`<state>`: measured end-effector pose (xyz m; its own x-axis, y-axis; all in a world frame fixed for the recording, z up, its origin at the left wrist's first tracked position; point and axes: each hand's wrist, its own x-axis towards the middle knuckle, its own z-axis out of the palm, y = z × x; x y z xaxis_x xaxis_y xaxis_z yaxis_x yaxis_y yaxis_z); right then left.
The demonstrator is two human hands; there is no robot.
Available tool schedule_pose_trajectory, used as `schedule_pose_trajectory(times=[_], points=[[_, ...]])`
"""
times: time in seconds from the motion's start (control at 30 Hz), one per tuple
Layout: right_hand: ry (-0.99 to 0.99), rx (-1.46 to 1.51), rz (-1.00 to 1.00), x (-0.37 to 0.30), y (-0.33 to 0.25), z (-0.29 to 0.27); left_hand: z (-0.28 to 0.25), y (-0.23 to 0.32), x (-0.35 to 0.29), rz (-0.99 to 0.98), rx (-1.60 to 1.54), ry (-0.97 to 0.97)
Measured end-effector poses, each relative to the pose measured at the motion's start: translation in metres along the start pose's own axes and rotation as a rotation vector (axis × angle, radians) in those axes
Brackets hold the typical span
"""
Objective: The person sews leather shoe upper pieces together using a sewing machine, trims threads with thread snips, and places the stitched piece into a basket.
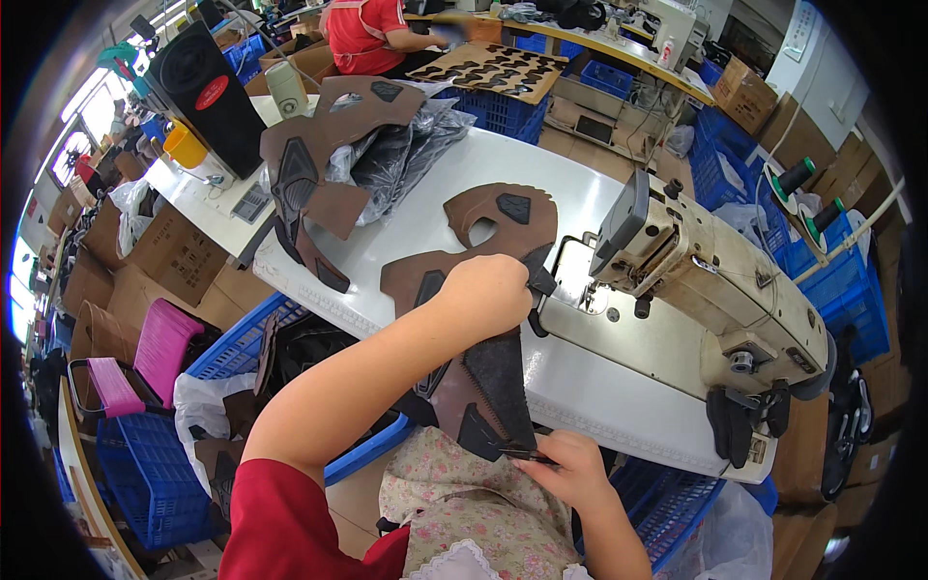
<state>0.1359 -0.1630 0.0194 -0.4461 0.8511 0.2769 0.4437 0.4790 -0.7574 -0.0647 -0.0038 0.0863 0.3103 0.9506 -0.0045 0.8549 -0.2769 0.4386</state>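
Stretching from the sewing machine (710, 290) toward the person's lap, the brown shoe upper (474, 290) lies with its long axis running from the table's middle over its near edge. The left hand (488, 290) presses flat on the piece's middle, close beside the needle area, fingers curled over it. The right hand (570, 469) pinches the dark, saw-toothed lower end below the table (599, 387) edge, seemingly with a small dark tool. The material looks like matte suede with darker stitched patches. More cut uppers (329, 145) are stacked at the far left corner.
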Motion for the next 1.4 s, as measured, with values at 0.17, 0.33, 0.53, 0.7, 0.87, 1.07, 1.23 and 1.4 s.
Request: schedule_pose_trajectory(times=[0.17,0.33,0.53,0.7,0.87,1.07,1.23,1.4], points=[[-0.011,0.063,-0.036,0.003,0.004,0.001,-0.001,0.000,0.003,0.001,0.001,-0.005],[0.025,0.286,0.091,-0.018,0.004,-0.016,0.002,-0.007,-0.003,0.044,-0.003,0.095],[0.372,0.700,0.337,-0.037,0.046,-0.006,-0.025,-0.003,-0.065,-0.087,-0.101,0.262],[0.350,0.726,0.307,-0.051,0.091,-0.005,-0.075,-0.023,-0.180,-0.210,-0.536,0.534],[0.292,0.795,0.372,-0.014,0.076,0.007,-0.132,-0.051,-0.334,-0.571,-0.794,0.676],[0.325,0.768,0.371,0.022,0.042,0.038,-0.142,-0.071,-0.432,-0.928,0.049,0.845],[0.291,0.762,0.379,0.022,0.028,0.049,-0.006,-0.163,-0.442,-0.960,0.824,0.167],[0.266,0.727,0.439,0.023,0.025,0.038,0.133,-0.240,-0.500,-0.893,0.629,0.066]])
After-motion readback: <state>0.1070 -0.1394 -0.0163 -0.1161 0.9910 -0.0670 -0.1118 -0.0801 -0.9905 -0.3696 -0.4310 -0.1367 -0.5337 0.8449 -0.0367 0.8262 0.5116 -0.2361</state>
